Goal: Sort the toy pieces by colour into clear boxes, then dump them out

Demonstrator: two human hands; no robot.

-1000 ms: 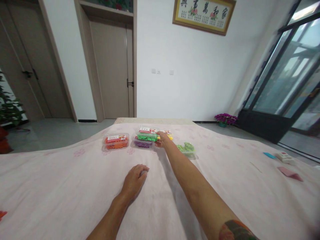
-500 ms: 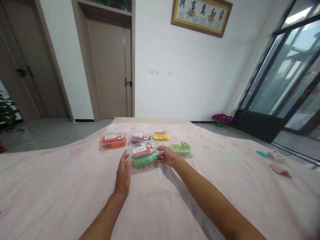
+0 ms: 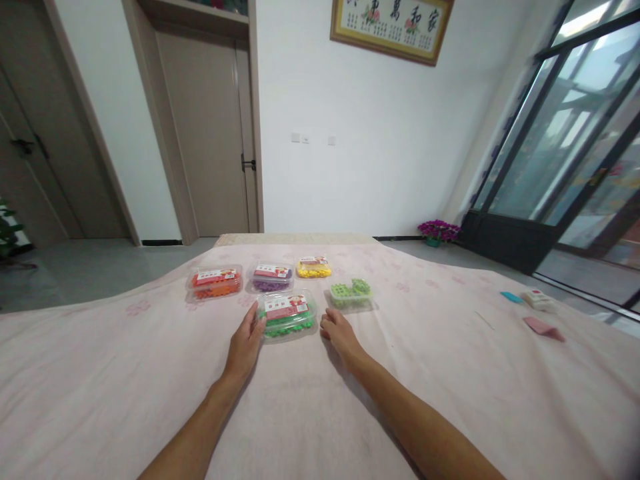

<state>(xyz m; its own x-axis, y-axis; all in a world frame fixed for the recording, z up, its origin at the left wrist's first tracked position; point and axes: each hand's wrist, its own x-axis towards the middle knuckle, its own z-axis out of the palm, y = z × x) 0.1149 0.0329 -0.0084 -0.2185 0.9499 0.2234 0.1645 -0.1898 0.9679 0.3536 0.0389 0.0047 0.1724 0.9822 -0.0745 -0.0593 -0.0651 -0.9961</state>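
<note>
A clear plastic box of green pieces (image 3: 289,325), with a red and white label on its lid, lies on the pink cloth between my hands. My left hand (image 3: 245,343) rests along the box's left side, fingers stretched and touching its edge. Just off the right side is my right hand (image 3: 341,333), its fingers curled together with nothing visible in them. Behind it lies an open clear tray of light green pieces (image 3: 351,293). Farther back are labelled boxes of orange pieces (image 3: 215,283), purple pieces (image 3: 271,277) and yellow pieces (image 3: 314,268).
The pink floral cloth (image 3: 310,407) covers the whole work surface. At the right lie a blue item (image 3: 511,297), a small white box (image 3: 539,300), a pink piece of cloth or paper (image 3: 544,329) and a thin stick (image 3: 484,320).
The box of green pieces has come down flat and straightened on the cloth. My right hand has let go of its right side and its fingers have curled. My left hand stays beside it.
</note>
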